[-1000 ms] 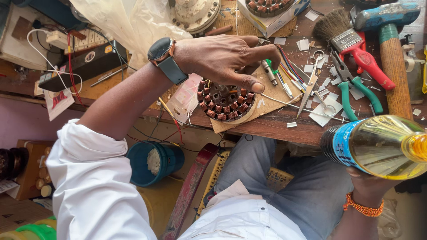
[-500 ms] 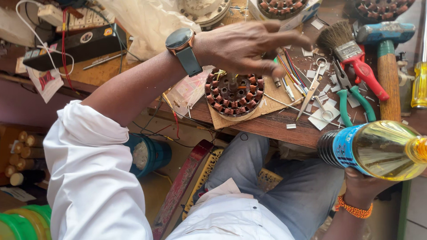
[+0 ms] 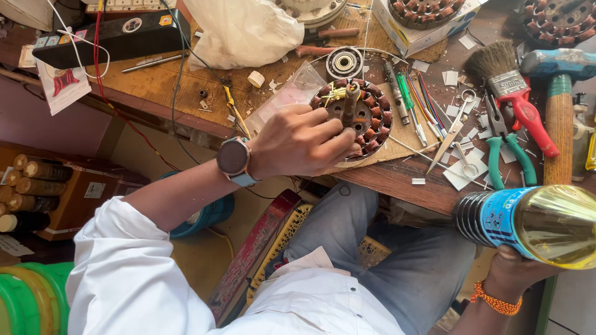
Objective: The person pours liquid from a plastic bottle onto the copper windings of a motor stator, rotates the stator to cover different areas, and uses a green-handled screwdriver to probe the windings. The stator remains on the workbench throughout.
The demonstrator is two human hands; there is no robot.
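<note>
Left hand [image 3: 304,139] has dropped onto the stator [image 3: 360,118], gripping it; right hand [image 3: 515,273] clasps bottle [image 3: 528,223]; cluttered wooden workbench [image 3: 161,87]

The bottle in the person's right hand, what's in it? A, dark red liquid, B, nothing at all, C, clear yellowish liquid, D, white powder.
C: the bottle, held from below by the right hand, shows pale yellow liquid through its clear wall.
</note>
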